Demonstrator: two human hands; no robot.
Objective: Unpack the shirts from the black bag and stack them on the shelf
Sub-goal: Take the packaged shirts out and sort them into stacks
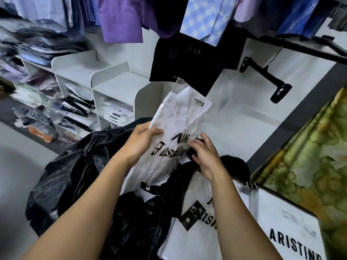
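A white shirt in a clear plastic sleeve [180, 117], printed with black lettering, is held up tilted above the open black bag [75, 169]. My left hand [142, 141] grips the sleeve's left edge. My right hand [206, 154] pinches its lower right side, fingers on a dark strip there. Another packed white shirt [195, 222] with a black tag lies in the bag's mouth below. The white stepped shelf [116, 85] stands behind the bag at the left, its cubbies holding folded packed shirts.
Shirts hang from a rail overhead: purple [122, 19], blue checked [204, 19], black [195, 59]. An empty black hanger [266, 79] dangles at the right. A white box [289, 233] printed ARISTINO sits at lower right beside green patterned fabric [309, 156]. Packed shirts pile at far left.
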